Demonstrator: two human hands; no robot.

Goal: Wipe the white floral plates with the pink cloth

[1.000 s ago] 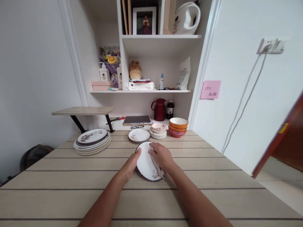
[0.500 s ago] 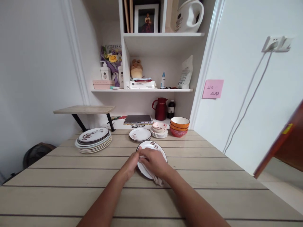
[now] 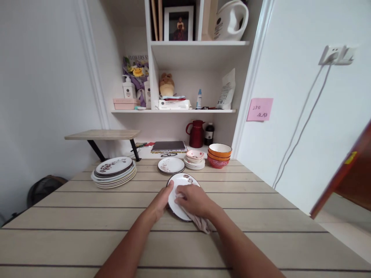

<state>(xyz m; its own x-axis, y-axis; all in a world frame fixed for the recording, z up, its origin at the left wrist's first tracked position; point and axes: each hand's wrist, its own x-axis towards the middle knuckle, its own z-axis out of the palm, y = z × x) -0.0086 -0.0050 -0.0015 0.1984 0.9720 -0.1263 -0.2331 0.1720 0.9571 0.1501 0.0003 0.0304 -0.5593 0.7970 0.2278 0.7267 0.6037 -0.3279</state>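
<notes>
A white plate (image 3: 180, 181) with a dark rim and brown floral print is tilted up a little above the wooden table, its face toward me. My left hand (image 3: 162, 199) grips its left edge, thumb over the rim and the other fingers hidden behind. Pressed to the plate's face is my right hand (image 3: 193, 199), closed around a pale cloth (image 3: 199, 222). The cloth's loose end hangs past the plate's lower right rim.
A stack of large plates (image 3: 113, 173) stands at the left, below a small raised shelf (image 3: 102, 134). Behind the held plate are more plates (image 3: 171, 165), small dishes (image 3: 194, 160) and stacked bowls (image 3: 219, 155). A red jug (image 3: 196, 134) stands farther back.
My right hand and the cloth have slid rightward across the plate, away from my left thumb. More of the cloth hangs below the rim. My left hand keeps its hold.
</notes>
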